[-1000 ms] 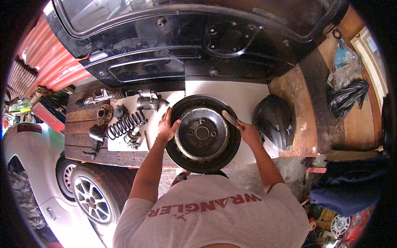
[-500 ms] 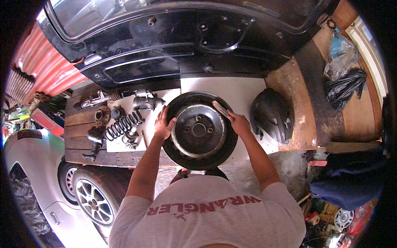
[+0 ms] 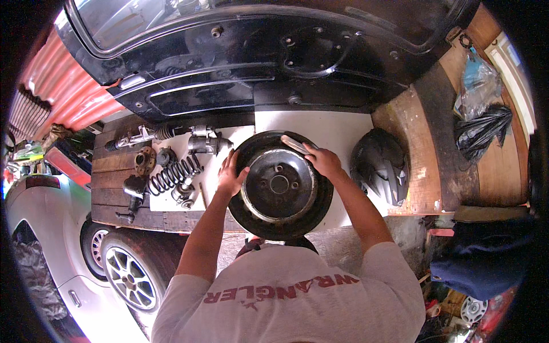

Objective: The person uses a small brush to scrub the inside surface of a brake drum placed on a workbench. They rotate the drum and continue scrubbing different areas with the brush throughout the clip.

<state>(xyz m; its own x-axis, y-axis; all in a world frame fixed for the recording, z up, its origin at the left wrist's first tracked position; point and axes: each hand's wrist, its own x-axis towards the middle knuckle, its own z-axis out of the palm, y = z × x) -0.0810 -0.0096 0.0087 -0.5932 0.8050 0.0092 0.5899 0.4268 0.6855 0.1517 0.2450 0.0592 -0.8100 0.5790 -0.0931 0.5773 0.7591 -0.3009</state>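
A black steel wheel rim (image 3: 274,206), with a worn silvery ring and a round centre hole, lies face up on the white board at the bench's near edge. My left hand (image 3: 230,178) rests against its left edge, fingers spread and thumb over the rim. In my right hand (image 3: 323,162) is a pale, flat, elongated block (image 3: 295,144), perhaps a brush. I press it on the far right part of the rim's outer band. Its underside is hidden.
Left of the rim lie a coil spring (image 3: 175,174), a starter motor (image 3: 207,142), a hub (image 3: 144,160) and other car parts. A black helmet (image 3: 378,166) sits at right. Behind stands a black car panel (image 3: 211,86). Plastic bags (image 3: 483,128) hang far right.
My right hand and the pale block have slid left and away from me along the rim's far side. The left hand stays at the left edge. The whole view has shifted slightly.
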